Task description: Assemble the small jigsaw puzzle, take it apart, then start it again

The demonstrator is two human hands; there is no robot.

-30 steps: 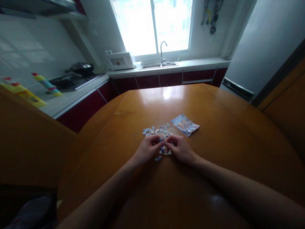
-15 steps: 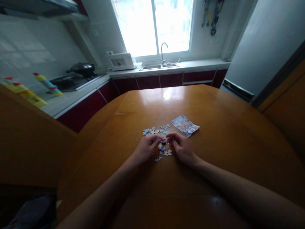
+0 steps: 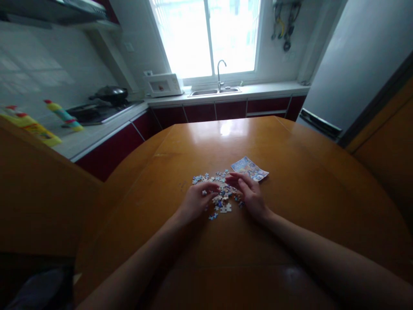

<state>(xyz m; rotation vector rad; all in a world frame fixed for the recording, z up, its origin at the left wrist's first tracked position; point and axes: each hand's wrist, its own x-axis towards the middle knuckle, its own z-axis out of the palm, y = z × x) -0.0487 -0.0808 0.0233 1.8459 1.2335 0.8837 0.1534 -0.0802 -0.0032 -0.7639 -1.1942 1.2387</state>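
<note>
Small jigsaw puzzle pieces (image 3: 225,208) lie in a loose heap on the wooden table (image 3: 206,146), some showing pale backs and others blue or coloured faces. Along the left side of the heap is my left hand (image 3: 197,199), its fingers curved over some pieces and the thumb apart. My right hand (image 3: 251,193) is at the heap's right side, fingers stretched out and apart from the thumb, with nothing visible in it. Beyond the right hand lies a creased picture sheet (image 3: 247,165), its near edge partly covered by the fingers. Pieces under both hands are partly hidden.
Past the table's far edge runs a counter with a sink (image 3: 206,92), a faucet (image 3: 220,73) and a white microwave (image 3: 164,85). A wok (image 3: 111,94) sits on the stove at left, near cleaning bottles (image 3: 63,115). A refrigerator (image 3: 348,64) stands at right.
My right hand has opened and shifted slightly right, now overlapping the picture sheet's near edge. More pieces show between the hands. My left hand has stayed nearly in place, its thumb and fingers further apart.
</note>
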